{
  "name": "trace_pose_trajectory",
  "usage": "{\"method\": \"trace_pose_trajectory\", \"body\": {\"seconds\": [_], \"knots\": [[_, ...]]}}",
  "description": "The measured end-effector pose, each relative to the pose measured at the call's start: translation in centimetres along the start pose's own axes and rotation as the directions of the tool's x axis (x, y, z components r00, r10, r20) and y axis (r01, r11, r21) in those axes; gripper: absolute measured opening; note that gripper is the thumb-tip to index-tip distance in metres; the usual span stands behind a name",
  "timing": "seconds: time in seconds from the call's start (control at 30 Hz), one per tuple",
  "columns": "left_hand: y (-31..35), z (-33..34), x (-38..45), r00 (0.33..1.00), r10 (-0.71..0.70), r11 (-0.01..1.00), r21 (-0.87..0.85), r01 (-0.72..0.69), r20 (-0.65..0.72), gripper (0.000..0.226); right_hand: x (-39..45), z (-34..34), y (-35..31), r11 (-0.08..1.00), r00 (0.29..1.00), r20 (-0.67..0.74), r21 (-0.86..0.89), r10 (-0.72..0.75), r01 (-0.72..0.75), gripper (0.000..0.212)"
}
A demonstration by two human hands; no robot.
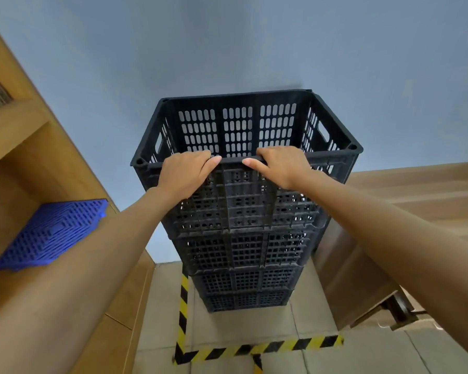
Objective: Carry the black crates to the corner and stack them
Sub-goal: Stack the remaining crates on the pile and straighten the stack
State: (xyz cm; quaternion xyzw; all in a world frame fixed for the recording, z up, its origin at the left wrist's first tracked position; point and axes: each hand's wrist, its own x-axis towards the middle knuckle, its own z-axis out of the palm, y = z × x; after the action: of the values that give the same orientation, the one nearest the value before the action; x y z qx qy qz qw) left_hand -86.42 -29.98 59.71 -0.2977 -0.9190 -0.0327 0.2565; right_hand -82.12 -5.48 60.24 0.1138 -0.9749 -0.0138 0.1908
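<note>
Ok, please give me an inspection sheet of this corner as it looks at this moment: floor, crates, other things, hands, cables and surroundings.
Surface: tiled floor, with yellow-black hazard tape marking a bay.
Job's things: stack of black crates standing inside the tape, against the wall; top crate open and empty.
Clutter: blue slotted panel lying on the wooden shelf unit at the left.
Grips: left hand and right hand both closed on the top crate's near rim.
Cables: nothing seen.
Surroundings: pale blue wall; wooden furniture at the right.
</note>
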Motion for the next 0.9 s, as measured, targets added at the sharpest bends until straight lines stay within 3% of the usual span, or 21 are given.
{"method": "trace_pose_trajectory", "body": {"seconds": [0.37,0.47,0.6,0.77,0.9], "knots": [[-2.1,2.2,5.7,0.995,-0.009,1.0,0.002,0.009,0.096,0.062,5.5,1.5,3.4,1.0,0.998,0.062,0.015,0.014,-0.015,0.07],[-1.2,1.4,4.8,0.993,-0.029,0.999,-0.017,0.031,0.112,0.058,4.4,1.0,2.8,0.999,0.998,0.059,0.027,0.026,-0.027,0.07],[0.1,0.8,1.6,0.997,-0.033,0.999,0.019,0.032,0.067,0.056,0.9,1.0,1.4,1.0,0.999,-0.044,-0.023,0.003,-0.004,0.064],[1.0,0.4,-0.7,0.999,0.002,0.999,0.046,-0.004,0.035,0.059,-1.4,0.6,0.7,0.999,0.998,-0.058,-0.042,-0.021,0.019,0.063],[0.6,0.3,0.6,0.996,0.002,0.998,0.056,-0.007,0.091,0.055,0.0,0.9,0.9,0.999,0.999,-0.042,-0.034,0.027,-0.028,0.069]]}}
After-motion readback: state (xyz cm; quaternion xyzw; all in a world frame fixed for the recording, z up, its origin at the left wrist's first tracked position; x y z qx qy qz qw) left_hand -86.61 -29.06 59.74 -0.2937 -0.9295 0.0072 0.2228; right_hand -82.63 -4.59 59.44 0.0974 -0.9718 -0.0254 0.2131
